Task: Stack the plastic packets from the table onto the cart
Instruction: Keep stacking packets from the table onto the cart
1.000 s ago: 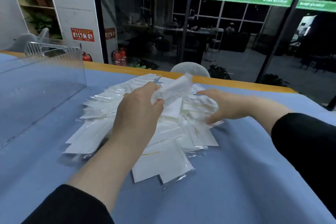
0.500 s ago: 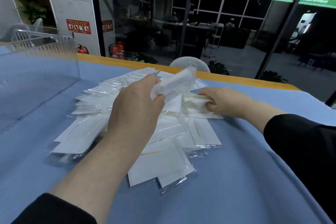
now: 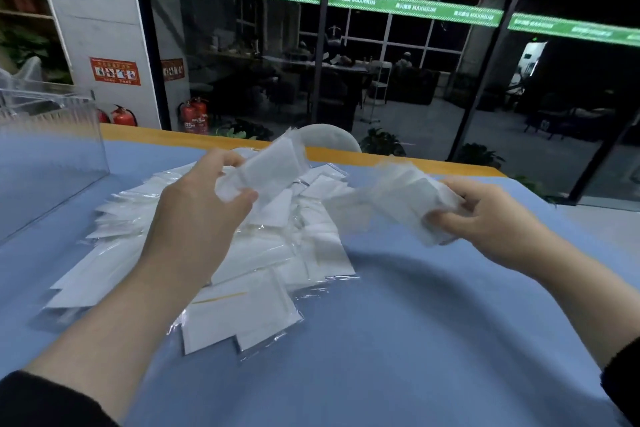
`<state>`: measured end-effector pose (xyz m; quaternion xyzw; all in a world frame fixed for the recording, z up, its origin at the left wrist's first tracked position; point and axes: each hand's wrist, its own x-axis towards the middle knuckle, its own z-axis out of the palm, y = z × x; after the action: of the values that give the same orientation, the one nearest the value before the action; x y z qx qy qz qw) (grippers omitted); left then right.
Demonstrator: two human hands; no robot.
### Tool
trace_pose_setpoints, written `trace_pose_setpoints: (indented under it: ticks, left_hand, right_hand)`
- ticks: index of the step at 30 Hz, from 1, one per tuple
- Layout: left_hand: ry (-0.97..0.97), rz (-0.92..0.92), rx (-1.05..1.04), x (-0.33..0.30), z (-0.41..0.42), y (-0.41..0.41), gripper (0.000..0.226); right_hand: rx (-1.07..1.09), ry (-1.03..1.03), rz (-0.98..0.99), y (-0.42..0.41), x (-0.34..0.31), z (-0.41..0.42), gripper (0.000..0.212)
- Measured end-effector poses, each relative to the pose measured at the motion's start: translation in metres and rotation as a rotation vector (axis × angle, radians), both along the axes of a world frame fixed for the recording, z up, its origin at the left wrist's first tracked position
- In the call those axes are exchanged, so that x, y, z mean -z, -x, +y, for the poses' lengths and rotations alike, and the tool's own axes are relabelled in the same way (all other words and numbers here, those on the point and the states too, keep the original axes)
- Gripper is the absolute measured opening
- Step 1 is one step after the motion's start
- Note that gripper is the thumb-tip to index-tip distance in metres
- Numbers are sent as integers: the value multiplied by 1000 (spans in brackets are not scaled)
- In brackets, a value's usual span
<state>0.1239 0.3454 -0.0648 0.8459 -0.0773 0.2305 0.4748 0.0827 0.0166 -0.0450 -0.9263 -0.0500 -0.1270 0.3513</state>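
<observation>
A loose pile of white plastic packets [image 3: 249,263] is spread over the blue table cover [image 3: 398,340]. My left hand [image 3: 194,215] hovers above the pile and grips a small bundle of packets [image 3: 273,166] between thumb and fingers. To the right of the pile, my right hand [image 3: 485,215] is raised off the table and grips another bunch of packets [image 3: 405,198], blurred by motion. The cart is not in view.
A clear acrylic box [image 3: 48,156] stands on the table at the far left. The table's orange far edge [image 3: 398,158] runs in front of a glass wall. A white chair back [image 3: 329,135] shows just beyond that edge.
My right hand has lifted a bunch of packets off the pile and moved it to the right. My left hand keeps its bundle above the pile.
</observation>
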Motion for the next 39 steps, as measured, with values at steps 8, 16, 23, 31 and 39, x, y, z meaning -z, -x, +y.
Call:
trace_pose_setpoints:
  ticks: [8, 16, 23, 31, 39]
  left_hand:
    - [-117, 93, 312, -15, -85, 27, 25]
    - [-75, 247, 475, 14, -108, 24, 8]
    - [-198, 217, 435, 24, -115, 27, 27]
    - [-111, 195, 526, 18, -106, 29, 26]
    - [-56, 157, 452, 27, -120, 30, 52]
  right_hand:
    - [-123, -11, 83, 43, 4, -22, 17]
    - [19, -78, 24, 37, 21, -56, 9]
    - [-25, -132, 57, 31, 32, -53, 15]
    - [265, -261, -238, 35, 12, -58, 20]
    - [-123, -96, 88, 43, 19, -29, 45]
